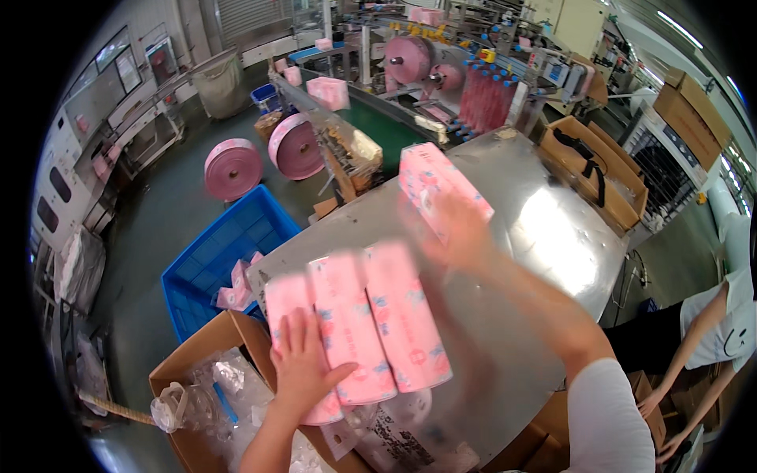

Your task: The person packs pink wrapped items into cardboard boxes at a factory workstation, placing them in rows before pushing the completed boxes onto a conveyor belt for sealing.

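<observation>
Three long pink wrapped packs point(371, 319) lie side by side on the shiny metal table point(552, 229), near its front edge. My left hand point(303, 366) rests flat on the leftmost pack, fingers spread. My right hand point(461, 232) reaches further out over the table and grips another pink pack point(434, 181), which is blurred with motion. A printed plastic bag point(394, 441) lies under the front ends of the three packs.
An open cardboard box point(209, 347) with crumpled plastic stands at the lower left. A blue crate point(225, 252) holds a few pink packs. Pink film rolls point(233, 168) sit on the floor. A conveyor point(378, 118) carries more packs. Another person point(714, 331) stands at the right.
</observation>
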